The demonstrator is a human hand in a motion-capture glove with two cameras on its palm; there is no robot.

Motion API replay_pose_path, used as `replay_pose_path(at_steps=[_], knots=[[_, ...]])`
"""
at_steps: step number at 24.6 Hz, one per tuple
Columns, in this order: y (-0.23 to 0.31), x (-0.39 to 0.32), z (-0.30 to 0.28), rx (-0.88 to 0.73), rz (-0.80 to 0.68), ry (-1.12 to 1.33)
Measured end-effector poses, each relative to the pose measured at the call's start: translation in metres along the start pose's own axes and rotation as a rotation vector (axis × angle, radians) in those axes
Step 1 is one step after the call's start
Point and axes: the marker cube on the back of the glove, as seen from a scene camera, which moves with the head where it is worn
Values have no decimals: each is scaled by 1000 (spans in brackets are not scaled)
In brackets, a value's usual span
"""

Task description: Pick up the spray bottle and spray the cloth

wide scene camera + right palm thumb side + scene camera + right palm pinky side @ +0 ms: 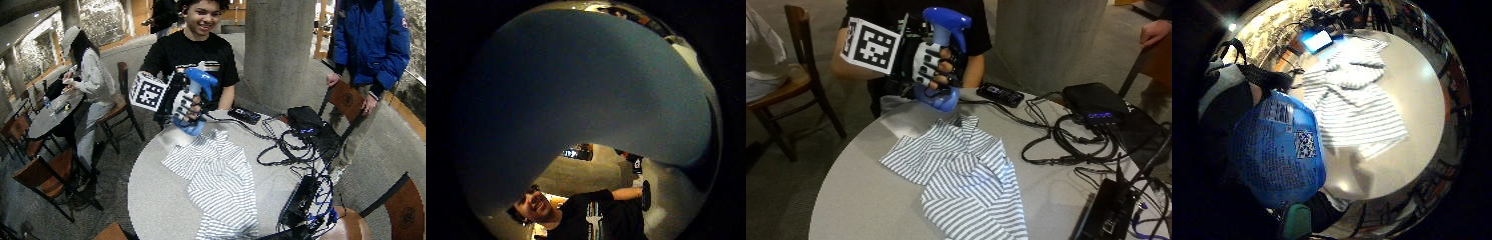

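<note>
Outside view, item one: our gloved right hand (932, 65) holds the blue spray bottle (943, 55) upright, fingers wrapped round its neck below the trigger head, lifted clear of the round table (859, 200) at its far edge. Item two: the striped cloth (959, 185) lies crumpled flat on the tabletop, near and slightly right of the bottle, apart from it. To spray well, we judge the nozzle should tip down toward the cloth's middle, away from the cables (1059, 145) and black boxes (1095, 107) at right, before one finger squeezes the trigger.
</note>
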Motion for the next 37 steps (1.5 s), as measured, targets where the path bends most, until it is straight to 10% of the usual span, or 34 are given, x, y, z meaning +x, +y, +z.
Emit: replay_pose_path(at_steps=[16,37], knots=[[-11,-22,150,39,-57,-182],[-14,16,188,-24,-44,-149]])
